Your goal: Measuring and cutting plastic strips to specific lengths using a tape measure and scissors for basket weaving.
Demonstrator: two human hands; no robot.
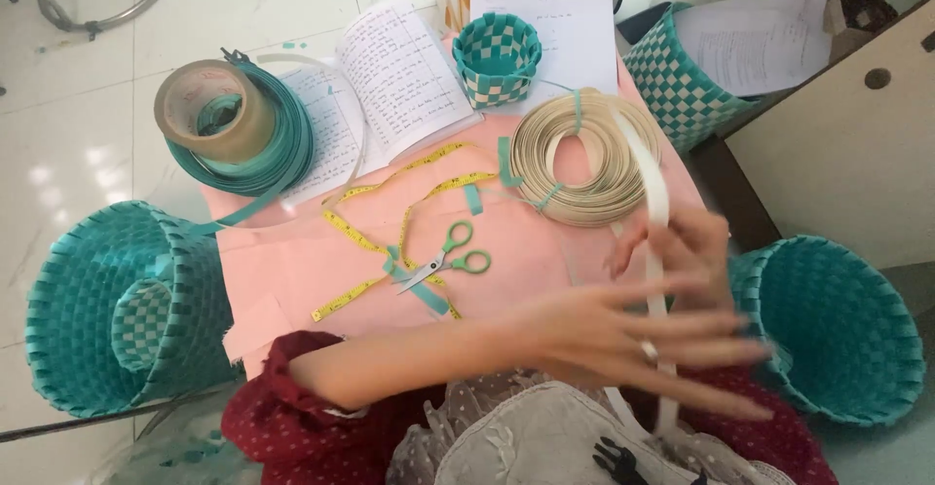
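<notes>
Pink table, both hands' grip loose on cream strip

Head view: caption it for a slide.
Both hands, left hand and right hand, handle a cream weaving strip above a pink table.

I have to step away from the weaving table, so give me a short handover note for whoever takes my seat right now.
Left hand: open, fingers spread, blurred, crossing in front of the cream strip.
Right hand: pinching that strip, which runs up to the cream coil.
On the pink sheet: green scissors, yellow tape measure, teal strip roll, small checked basket.
Done: strip pulled from coil. Left: strip looks uncut.
</notes>
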